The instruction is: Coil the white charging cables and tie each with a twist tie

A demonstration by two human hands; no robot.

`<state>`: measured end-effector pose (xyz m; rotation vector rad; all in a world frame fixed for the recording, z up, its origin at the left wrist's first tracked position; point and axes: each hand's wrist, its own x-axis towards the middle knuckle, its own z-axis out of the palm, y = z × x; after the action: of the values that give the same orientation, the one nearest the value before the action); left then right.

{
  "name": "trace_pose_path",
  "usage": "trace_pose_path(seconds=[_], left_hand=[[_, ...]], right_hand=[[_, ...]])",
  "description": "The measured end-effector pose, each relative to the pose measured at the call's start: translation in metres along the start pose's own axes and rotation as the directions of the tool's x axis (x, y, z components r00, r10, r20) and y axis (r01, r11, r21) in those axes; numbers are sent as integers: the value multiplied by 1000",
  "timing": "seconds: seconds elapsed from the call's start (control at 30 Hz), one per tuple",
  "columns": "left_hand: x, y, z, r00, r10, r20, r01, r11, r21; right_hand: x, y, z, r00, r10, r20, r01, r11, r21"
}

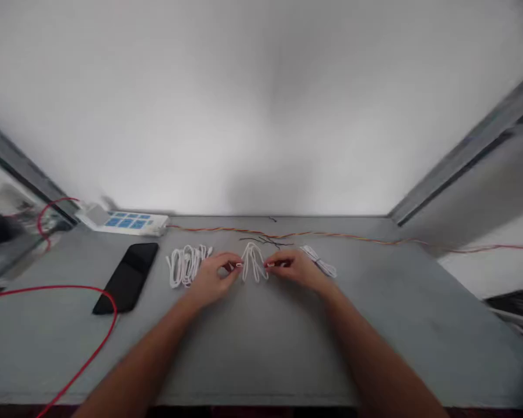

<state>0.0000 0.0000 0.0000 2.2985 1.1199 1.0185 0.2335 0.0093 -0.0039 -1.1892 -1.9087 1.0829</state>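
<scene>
We see a white cable [253,261] in long thin loops, standing up a bit in the middle of the gray bench [244,360]. Our left grip [211,278] and right grip [297,270] are almost shut, and each pinches one end of it. A white bundle [187,266] lies to the left, and a smaller bundle [319,261] lies to the right
</scene>
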Motion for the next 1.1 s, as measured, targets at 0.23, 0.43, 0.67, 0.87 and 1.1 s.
trace_pose_path(seconds=[0.23, 0.43, 0.67, 0.87, 1.1], left_hand=[[-1, 0, -1, 1000, -3, -5, 3, 1000, -10], [-2, -1, -2, 1000, 1, -16, -1, 1000, -20], [0, -8, 0, 993, -105, -59, 108, 992, 62], [0, -6, 2, 951, -310, -23, 303, 909, 286], [-6, 14, 4, 905, -420, 66, 388, 879, 279]], right_hand=[[0, 1, 1, 1000, 3, 11, -3, 1000, 24], [-1, -3, 3, 1000, 22, 18, -22, 1000, 5], [0, -2, 6, 999, -34, -1, 33, 984, -175], [2, -12, 16, 981, -167, -98, 87, 834, -545], [-6, -17, 32, 987, -63, -150, -12, 891, -453]])
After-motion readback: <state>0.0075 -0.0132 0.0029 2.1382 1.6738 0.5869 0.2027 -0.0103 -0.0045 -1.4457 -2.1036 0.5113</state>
